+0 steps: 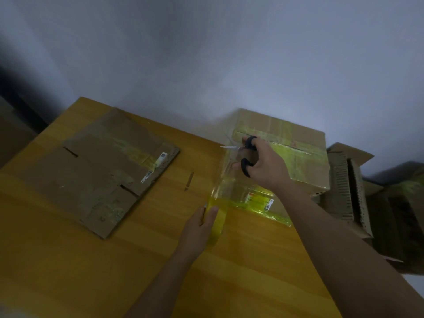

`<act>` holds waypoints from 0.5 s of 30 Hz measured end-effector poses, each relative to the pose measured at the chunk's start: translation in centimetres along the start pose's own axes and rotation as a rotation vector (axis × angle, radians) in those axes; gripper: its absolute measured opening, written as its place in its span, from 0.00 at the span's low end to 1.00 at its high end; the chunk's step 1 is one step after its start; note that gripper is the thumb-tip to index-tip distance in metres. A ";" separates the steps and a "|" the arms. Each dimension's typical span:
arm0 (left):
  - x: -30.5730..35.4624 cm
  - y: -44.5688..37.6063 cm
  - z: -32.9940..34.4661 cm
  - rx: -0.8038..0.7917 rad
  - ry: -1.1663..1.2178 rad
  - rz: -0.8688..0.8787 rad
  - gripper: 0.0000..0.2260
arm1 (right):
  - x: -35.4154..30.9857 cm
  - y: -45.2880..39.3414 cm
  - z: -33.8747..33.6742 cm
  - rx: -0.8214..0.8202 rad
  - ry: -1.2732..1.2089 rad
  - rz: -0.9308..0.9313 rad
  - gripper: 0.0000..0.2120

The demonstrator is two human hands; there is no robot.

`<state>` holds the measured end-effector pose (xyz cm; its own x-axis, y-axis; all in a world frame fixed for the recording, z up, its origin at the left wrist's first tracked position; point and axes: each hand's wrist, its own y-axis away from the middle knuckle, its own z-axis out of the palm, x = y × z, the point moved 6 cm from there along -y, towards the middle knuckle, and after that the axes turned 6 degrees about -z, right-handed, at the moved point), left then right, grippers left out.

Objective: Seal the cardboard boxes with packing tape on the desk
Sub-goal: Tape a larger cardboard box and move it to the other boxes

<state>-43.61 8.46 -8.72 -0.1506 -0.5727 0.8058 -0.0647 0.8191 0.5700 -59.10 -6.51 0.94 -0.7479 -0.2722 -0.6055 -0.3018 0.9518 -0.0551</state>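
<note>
At the wooden desk's (68, 260) far right edge, the closed brown cardboard box (298, 157) is already carrying yellowish tape, the left hand (202, 228) gripping the yellow tape roll (218, 216), the right hand (263, 164) working black-handled scissors (246, 157) at the stretched strip, while the flattened cardboard box (103, 168) near the far left corner seemingly is awaiting sealing.

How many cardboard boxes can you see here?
4: a flattened box at desk left, an assembled box being taped, two boxes off the desk's right edge; more may be hidden.
</note>
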 end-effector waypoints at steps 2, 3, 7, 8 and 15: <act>-1.1 -0.2 -0.6 0.068 -0.092 -0.083 0.29 | 0.0 -0.1 0.0 -0.008 0.007 -0.006 0.18; -1.4 -0.2 -0.7 0.077 -0.107 -0.108 0.30 | -0.1 -0.1 0.1 -0.009 0.015 -0.014 0.18; -0.9 -0.1 -0.7 0.049 -0.085 -0.146 0.27 | -0.6 -0.6 -0.2 -0.037 0.001 -0.021 0.18; -0.9 -0.3 -0.7 0.039 -0.094 -0.146 0.27 | -0.8 -0.7 -0.3 -0.054 0.006 -0.029 0.18; -0.5 0.2 -0.9 -0.004 -0.083 -0.195 0.26 | -2.6 2.3 -4.1 0.080 0.142 -0.068 0.18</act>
<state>-42.68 8.86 -8.84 -0.2161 -0.7158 0.6640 -0.0966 0.6924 0.7150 -60.33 -4.21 5.65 -0.8052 -0.3478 -0.4803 -0.3103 0.9373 -0.1586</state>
